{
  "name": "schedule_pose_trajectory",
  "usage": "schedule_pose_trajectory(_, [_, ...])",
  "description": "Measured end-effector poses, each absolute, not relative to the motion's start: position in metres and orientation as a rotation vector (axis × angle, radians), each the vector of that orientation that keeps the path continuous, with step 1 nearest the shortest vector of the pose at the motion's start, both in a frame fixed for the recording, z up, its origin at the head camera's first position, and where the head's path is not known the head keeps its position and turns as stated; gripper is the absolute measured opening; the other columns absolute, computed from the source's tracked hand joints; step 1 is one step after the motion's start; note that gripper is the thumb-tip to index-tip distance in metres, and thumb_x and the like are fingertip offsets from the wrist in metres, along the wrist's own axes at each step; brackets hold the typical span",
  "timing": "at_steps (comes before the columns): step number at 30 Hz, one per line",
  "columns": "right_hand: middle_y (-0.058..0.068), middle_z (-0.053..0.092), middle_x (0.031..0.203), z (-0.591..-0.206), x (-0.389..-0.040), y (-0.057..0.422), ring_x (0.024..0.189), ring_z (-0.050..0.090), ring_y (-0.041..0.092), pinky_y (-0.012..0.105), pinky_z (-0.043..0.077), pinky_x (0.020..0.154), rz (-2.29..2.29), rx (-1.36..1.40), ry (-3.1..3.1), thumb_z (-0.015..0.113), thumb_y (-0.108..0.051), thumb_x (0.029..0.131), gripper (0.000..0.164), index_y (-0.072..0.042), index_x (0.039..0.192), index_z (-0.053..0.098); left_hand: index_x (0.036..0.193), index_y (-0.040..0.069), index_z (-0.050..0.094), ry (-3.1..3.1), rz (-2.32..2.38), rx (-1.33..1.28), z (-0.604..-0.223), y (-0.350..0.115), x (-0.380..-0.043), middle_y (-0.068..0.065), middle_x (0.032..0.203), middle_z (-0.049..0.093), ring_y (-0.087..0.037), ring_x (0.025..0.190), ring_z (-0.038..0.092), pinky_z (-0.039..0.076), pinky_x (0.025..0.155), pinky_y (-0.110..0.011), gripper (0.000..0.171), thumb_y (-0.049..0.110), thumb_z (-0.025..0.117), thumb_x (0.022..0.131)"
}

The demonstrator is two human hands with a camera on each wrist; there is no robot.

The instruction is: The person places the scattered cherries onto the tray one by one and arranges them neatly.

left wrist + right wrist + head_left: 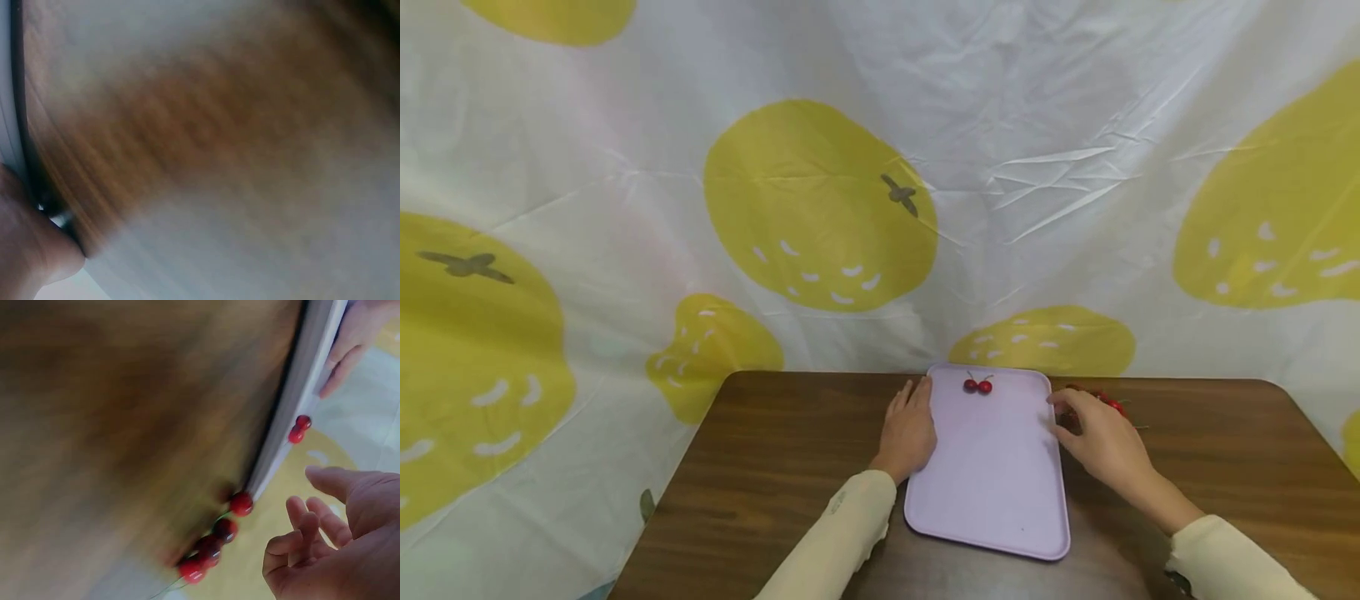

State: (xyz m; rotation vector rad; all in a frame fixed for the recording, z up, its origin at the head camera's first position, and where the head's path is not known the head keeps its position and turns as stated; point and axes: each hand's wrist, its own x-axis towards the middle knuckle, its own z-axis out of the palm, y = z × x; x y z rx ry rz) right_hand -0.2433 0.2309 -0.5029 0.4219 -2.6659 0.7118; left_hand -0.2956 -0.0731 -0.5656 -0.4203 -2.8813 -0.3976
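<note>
A pale purple tray (pixel 985 475) lies on the table, with a pair of red cherries (pixel 985 387) with stems near its far end. My left hand (pixel 908 429) rests along the tray's left edge, fingers straight. Over by the right edge is my right hand (pixel 1101 437), thumb and fingers loosely bent with nothing between them. Several more cherries (pixel 1117 407) lie just right of the tray, partly hidden behind that hand. The right wrist view shows these loose cherries (pixel 208 550) in a row beside the tray's rim (pixel 312 350), apart from the right hand (pixel 369 531).
The brown wood-grain table (pixel 782 475) extends on both sides of the tray. A white cloth (pixel 1037 125) printed with yellow fruit hangs right behind the table's far edge. In the left wrist view the table surface (pixel 187 119) is blurred.
</note>
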Motion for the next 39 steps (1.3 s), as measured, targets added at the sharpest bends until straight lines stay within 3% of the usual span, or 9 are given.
schedule_pose_trajectory(5, [0.011, 0.075, 0.103, -0.51, -0.236, 0.263, 0.089, 0.072, 0.032, 0.041, 0.051, 0.064, 0.769, 0.304, -2.608, 0.086, -0.008, 0.084, 0.035, -0.012, 0.116, 0.073, 0.162, 0.005, 0.039, -2.877, -0.392, -0.419, -0.563, -0.073, -0.295, -0.007, 0.166, 0.048, -0.033, 0.157, 0.04, 0.035, 0.13, -0.049, 0.051, 0.014, 0.038, 0.112])
schedule_pose_trajectory(9, [0.014, 0.076, 0.1, -0.517, -0.232, 0.285, 0.068, 0.06, 0.014, 0.03, 0.04, 0.056, 0.821, 0.136, -2.612, 0.085, -0.015, 0.088, 0.033, -0.009, 0.117, 0.07, 0.162, 0.005, 0.038, -2.865, -0.413, -0.422, -0.564, -0.073, -0.294, -0.008, 0.166, 0.049, -0.034, 0.157, 0.04, 0.034, 0.13, -0.049, 0.051, 0.012, 0.036, 0.112])
schedule_pose_trajectory(12, [0.015, 0.078, 0.096, -0.523, -0.229, 0.294, 0.061, 0.048, 0.002, 0.027, 0.036, 0.055, 0.852, 0.024, -2.609, 0.084, -0.02, 0.09, 0.033, -0.006, 0.116, 0.068, 0.162, 0.004, 0.038, -2.875, -0.421, -0.423, -0.562, -0.073, -0.294, -0.008, 0.166, 0.048, -0.034, 0.157, 0.04, 0.034, 0.131, -0.049, 0.051, 0.012, 0.036, 0.112])
schedule_pose_trajectory(14, [0.015, 0.078, 0.094, -0.528, -0.23, 0.299, 0.064, 0.055, 0.005, 0.028, 0.038, 0.057, 0.871, -0.029, -2.613, 0.083, -0.022, 0.091, 0.034, -0.004, 0.116, 0.068, 0.162, 0.004, 0.038, -2.882, -0.414, -0.425, -0.561, -0.073, -0.294, -0.008, 0.167, 0.047, -0.034, 0.157, 0.04, 0.034, 0.131, -0.049, 0.051, 0.013, 0.036, 0.112])
schedule_pose_trajectory(18, [0.017, 0.078, 0.093, -0.533, -0.233, 0.307, 0.078, 0.068, 0.027, 0.032, 0.042, 0.062, 0.925, -0.114, -2.671, 0.08, -0.027, 0.094, 0.038, 0.0, 0.117, 0.067, 0.164, 0.006, 0.036, -2.904, -0.42, -0.414, -0.564, -0.072, -0.295, -0.007, 0.169, 0.044, -0.033, 0.159, 0.037, 0.031, 0.133, -0.048, 0.051, 0.015, 0.033, 0.113])
schedule_pose_trajectory(26, [0.025, 0.073, 0.108, -0.53, -0.24, 0.309, 0.054, 0.066, 0.013, 0.031, 0.06, 0.047, 1.199, -0.219, -2.75, 0.074, -0.039, 0.099, 0.05, 0.001, 0.127, 0.061, 0.165, 0.006, 0.034, -2.912, -0.422, -0.405, -0.565, -0.072, -0.296, -0.006, 0.17, 0.042, -0.032, 0.16, 0.035, 0.029, 0.133, -0.047, 0.052, 0.016, 0.032, 0.114])
schedule_pose_trajectory(39, [0.026, 0.07, 0.12, -0.526, -0.248, 0.308, 0.059, 0.069, 0.014, 0.032, 0.062, 0.052, 1.2, -0.317, -2.857, 0.068, -0.048, 0.1, 0.053, -0.003, 0.127, 0.063, 0.163, 0.006, 0.038, -2.854, -0.458, -0.427, -0.571, -0.073, -0.299, -0.008, 0.166, 0.047, -0.035, 0.157, 0.039, 0.033, 0.131, -0.05, 0.051, 0.014, 0.036, 0.113])
